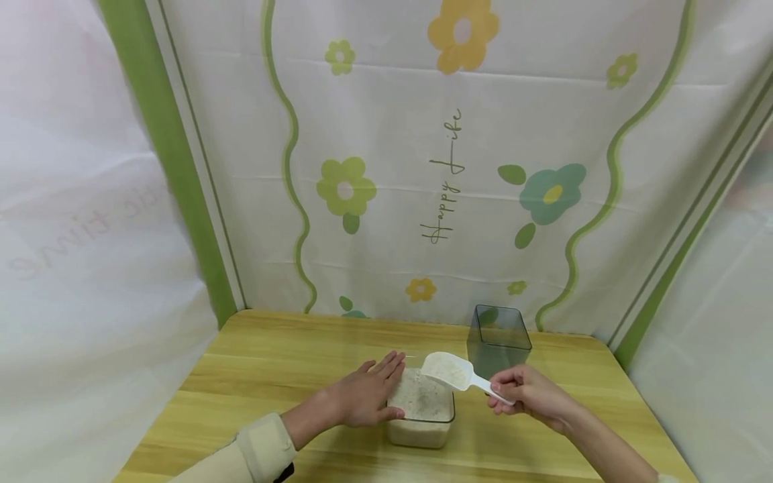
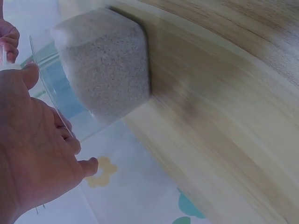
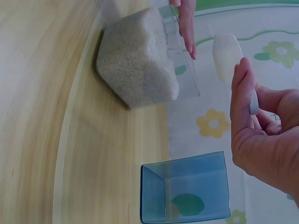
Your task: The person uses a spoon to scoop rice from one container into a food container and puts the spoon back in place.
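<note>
A white scoop (image 1: pixel 448 371) filled with pale grains, which look like rice, is held by its handle in my right hand (image 1: pixel 527 397). It hangs above the right part of a clear square container (image 1: pixel 421 435) that holds more of the same grains. My left hand (image 1: pixel 371 396) rests against that container's left rim with its fingers straight. In the left wrist view the fingers (image 2: pixel 65 133) lie along the rim. From the right wrist view, the scoop (image 3: pixel 227 56) is clear of the rim, pinched between thumb and fingers.
Behind the right hand stands a tinted, see-through square container (image 1: pixel 498 339), partly hidden by that hand in the head view. The wooden table (image 1: pixel 272 376) meets a flower-printed curtain (image 1: pixel 386 255) at the back, with curtains on both sides.
</note>
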### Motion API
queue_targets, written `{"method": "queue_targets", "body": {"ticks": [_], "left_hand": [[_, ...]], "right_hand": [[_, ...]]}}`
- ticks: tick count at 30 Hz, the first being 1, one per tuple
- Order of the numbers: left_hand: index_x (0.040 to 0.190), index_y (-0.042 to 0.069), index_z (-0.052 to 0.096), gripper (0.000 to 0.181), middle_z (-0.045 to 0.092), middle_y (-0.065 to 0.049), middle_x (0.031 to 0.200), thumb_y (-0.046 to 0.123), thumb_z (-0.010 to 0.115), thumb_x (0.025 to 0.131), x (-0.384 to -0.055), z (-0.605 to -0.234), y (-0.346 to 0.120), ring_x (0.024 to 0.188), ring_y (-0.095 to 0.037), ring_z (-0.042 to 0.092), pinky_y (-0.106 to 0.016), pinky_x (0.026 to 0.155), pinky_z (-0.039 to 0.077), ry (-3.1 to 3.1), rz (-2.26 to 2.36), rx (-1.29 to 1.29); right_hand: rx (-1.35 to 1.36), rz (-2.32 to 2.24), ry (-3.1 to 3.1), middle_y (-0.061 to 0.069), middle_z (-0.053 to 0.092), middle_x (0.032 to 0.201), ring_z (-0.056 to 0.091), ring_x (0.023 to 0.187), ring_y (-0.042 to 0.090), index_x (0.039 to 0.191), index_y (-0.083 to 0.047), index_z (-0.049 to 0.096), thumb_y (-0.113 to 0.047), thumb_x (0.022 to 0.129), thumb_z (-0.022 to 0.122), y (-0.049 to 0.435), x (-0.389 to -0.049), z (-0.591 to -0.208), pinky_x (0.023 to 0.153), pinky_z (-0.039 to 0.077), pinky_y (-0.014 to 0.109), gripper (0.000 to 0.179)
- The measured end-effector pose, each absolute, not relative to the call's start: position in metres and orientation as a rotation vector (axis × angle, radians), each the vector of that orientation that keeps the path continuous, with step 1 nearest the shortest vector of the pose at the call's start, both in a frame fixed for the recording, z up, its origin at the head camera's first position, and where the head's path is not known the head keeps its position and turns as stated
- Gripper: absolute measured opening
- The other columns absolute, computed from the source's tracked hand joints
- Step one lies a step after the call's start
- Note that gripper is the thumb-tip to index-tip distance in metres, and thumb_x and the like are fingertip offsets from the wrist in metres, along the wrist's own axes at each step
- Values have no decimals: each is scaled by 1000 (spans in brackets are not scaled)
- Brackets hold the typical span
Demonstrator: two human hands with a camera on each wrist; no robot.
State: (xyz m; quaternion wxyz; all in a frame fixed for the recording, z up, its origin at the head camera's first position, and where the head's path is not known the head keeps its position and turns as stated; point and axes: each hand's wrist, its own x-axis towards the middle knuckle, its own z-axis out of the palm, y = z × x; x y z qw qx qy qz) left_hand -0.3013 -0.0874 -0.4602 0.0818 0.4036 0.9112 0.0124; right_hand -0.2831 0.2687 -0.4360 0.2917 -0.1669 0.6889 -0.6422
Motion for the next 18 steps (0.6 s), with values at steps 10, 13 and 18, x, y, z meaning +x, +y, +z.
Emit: {"method": "queue_targets", "body": {"ticks": [10, 13, 18], "left_hand": [[161, 7, 12, 81, 2, -8, 170, 60, 33, 104, -303, -463, -86, 157, -23, 5, -52, 121, 27, 2741, 30, 1207], [161, 8, 11, 81, 1, -7, 170, 60, 34, 103, -303, -462, -86, 157, -22, 5, -52, 121, 27, 2734, 35, 1198], [161, 8, 11, 82, 0, -6, 170, 60, 34, 103, -302, -461, -86, 157, -23, 5, -52, 121, 26, 2727, 41, 1195]], "right_hand": [[-445, -1733, 1845, 2, 72, 89, 69, 78, 6, 104, 2, 67, -7, 103, 51, 285, -280, -432, 70, 57, 17, 19], [-459, -1746, 1819, 1, 73, 90, 69, 79, 5, 103, 0, 68, -7, 103, 51, 291, -279, -430, 70, 57, 17, 18], [-493, -1768, 1793, 1, 73, 92, 69, 81, 5, 101, -3, 68, -4, 103, 48, 307, -278, -428, 72, 57, 17, 20]]}}
